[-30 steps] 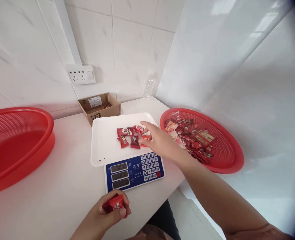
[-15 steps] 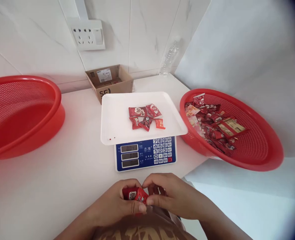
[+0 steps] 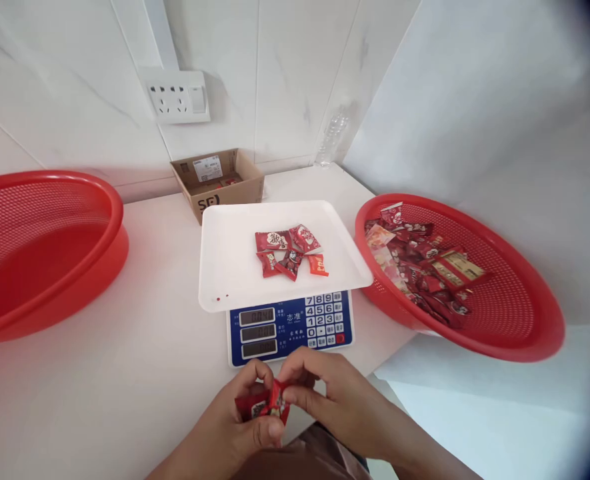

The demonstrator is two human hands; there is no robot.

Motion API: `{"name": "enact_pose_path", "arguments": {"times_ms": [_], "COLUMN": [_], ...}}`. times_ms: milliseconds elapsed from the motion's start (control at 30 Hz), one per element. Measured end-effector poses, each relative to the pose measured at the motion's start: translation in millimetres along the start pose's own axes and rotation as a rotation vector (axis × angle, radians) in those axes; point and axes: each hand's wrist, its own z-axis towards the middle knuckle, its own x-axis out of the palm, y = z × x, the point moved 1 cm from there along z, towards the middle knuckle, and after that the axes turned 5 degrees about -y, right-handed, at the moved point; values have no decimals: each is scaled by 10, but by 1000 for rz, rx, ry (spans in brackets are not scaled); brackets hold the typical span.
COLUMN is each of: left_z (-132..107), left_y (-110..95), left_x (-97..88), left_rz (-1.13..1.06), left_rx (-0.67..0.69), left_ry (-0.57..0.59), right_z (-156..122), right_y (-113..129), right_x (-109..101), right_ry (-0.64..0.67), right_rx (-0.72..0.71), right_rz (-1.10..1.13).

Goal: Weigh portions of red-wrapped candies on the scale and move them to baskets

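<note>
My left hand (image 3: 247, 417) is closed around red wrapped candies (image 3: 255, 404) in front of the scale. The fingertips of my right hand (image 3: 319, 393) pinch the edge of one bright red packet (image 3: 278, 398) held there; how many pieces are in the grip is partly hidden. Beyond my hands stands a blue digital scale (image 3: 295, 333) with a white tray (image 3: 229, 240) on top. Several red wrapped candies (image 3: 289, 261) lie grouped near the tray's middle, one of them orange-red (image 3: 318, 265).
To the right, a red mesh basket (image 3: 519, 287) holds many candy packets (image 3: 419, 267). Another red basket (image 3: 49, 273) stands at the left. Behind the tray are a cardboard box (image 3: 235, 190) and a clear plastic bottle (image 3: 332, 137). A socket panel (image 3: 177, 97) is on the wall.
The view has tilted up slightly, so the scene sits lower. Both hands are closer to the scale, and the bright red packet has turned more upright between the fingers.
</note>
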Motion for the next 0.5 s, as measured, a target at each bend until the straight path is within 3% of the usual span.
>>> {"name": "enact_pose_path", "arguments": {"times_ms": [167, 233, 400, 500], "left_z": [24, 43, 87, 85], "left_y": [35, 60, 115, 131], "left_x": [-17, -10, -22, -39], "left_rz": [81, 67, 69, -20], "left_rx": [-9, -36, -118, -92], "left_ry": [39, 71, 134, 129], "right_z": [233, 359, 475, 334], "right_y": [40, 51, 66, 56], "right_x": [-479, -654, -744, -600], "right_ry": [-501, -623, -718, -592], "right_rx": [-224, -286, -349, -297], "right_rz": [-56, -131, -414, -335]}}
